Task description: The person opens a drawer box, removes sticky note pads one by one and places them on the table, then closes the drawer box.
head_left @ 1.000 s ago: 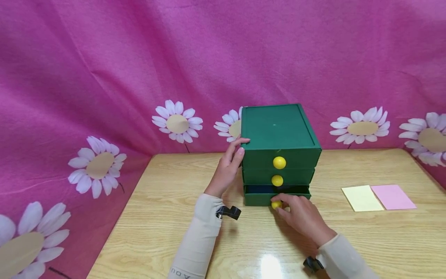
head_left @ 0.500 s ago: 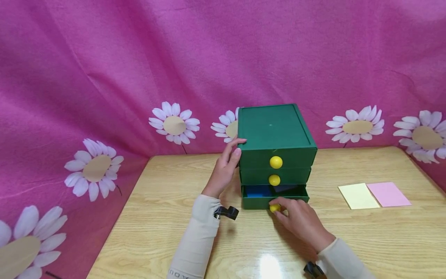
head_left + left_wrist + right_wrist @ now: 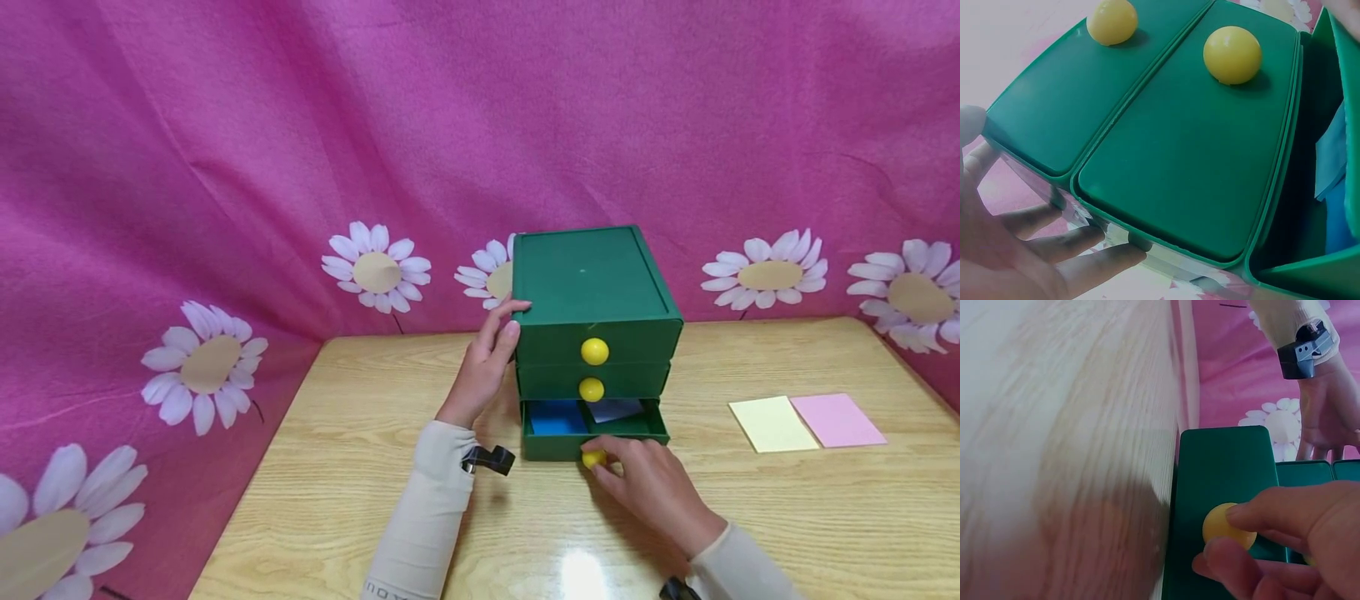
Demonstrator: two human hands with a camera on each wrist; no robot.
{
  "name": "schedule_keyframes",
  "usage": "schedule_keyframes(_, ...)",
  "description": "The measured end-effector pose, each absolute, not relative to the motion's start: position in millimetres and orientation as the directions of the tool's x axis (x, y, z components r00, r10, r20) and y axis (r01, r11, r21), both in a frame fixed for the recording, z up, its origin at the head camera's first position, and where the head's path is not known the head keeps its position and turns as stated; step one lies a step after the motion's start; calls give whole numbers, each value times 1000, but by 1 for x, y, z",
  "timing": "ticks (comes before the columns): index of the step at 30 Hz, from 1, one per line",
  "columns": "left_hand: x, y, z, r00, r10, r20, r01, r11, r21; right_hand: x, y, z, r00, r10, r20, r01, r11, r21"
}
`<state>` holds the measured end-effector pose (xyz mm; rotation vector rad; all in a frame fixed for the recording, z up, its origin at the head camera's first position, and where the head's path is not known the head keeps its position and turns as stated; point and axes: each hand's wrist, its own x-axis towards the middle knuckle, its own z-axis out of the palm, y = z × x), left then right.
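A green drawer cabinet (image 3: 592, 279) with yellow knobs stands on the wooden table. My left hand (image 3: 483, 367) rests against its left side, the fingers spread along the wall and the thumb at the front edge. Below, the bottom drawer (image 3: 551, 448) is pulled partway out. My right hand (image 3: 652, 483) pinches that drawer's yellow knob (image 3: 1219, 526) between thumb and fingers. Inside the drawer, a blue paper pad (image 3: 557, 417) lies in the left compartment and a pale lilac one (image 3: 613, 409) in the right. The upper two drawers are closed.
To the right of the cabinet, a pale yellow note pad (image 3: 774, 423) and a pink note pad (image 3: 838, 419) lie side by side on the wooden table (image 3: 360, 433). A magenta cloth (image 3: 420, 125) with printed daisies hangs behind.
My right hand has drawn the bottom drawer farther out toward me, so more of the blue and lilac pads shows. The left hand has stayed against the cabinet's side.
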<state>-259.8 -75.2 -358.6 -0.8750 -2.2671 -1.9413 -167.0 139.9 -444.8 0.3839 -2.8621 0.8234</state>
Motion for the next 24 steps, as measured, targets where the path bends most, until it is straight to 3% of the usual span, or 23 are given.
schedule_keyframes(24,-259,-75,-358,-842,370,393,455,96,885,-154,140,-441,-955,-211,208,-287,830,-478)
